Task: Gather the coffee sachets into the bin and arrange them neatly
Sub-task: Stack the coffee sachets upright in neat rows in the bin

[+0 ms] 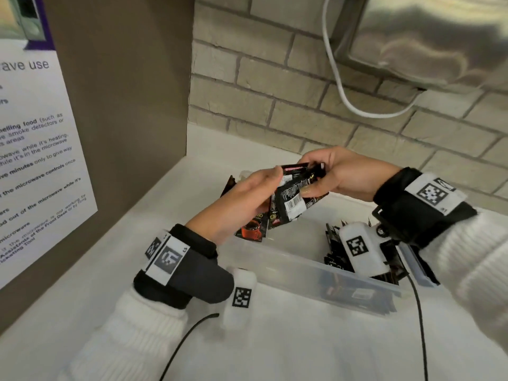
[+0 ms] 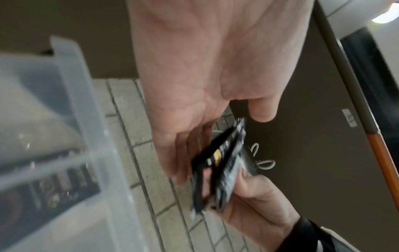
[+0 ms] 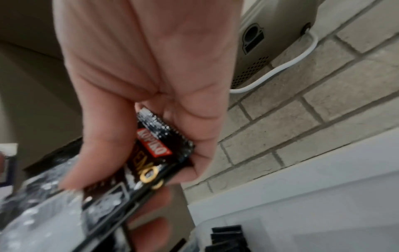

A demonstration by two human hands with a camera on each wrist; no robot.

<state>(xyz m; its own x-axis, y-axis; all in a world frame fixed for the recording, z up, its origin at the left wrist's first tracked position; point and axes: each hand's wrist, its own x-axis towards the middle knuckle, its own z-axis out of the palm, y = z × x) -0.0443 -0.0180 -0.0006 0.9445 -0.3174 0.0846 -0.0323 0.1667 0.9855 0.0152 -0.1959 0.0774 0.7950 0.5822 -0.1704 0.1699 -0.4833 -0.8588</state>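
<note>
Translucent plastic lies nearest me: the clear rectangular bin (image 1: 277, 259) sits on the white counter (image 1: 302, 347) just below my wrists. Inside it, under my right wrist, a row of black sachets (image 1: 334, 244) already stands on edge, so I judge part of the gathering and tidying done.

Above the bin's far side, both hands meet on a small sheaf of glossy black coffee sachets (image 1: 288, 199). My left hand (image 1: 247, 193) lies beside the sheaf with fingers straight and together, flat against its face; the left wrist view shows that palm open with the thumb standing clear of the packets. My right hand (image 1: 338, 174) has its thumb and fingers curled and clamped on the upper end of the sheaf; the right wrist view shows the thumb pressing a black packet with a red logo (image 3: 154, 145). The packets fan out unevenly below my fingers, so I judge I am squaring them before setting them down.

Past the left fingertips, another dark sachet corner (image 1: 229, 184) pokes out; I cannot tell whether it lies in the bin or on the counter. I cannot tell how many remain loose.

Beyond the fingers stands the pale brick wall (image 1: 275, 86).
</note>
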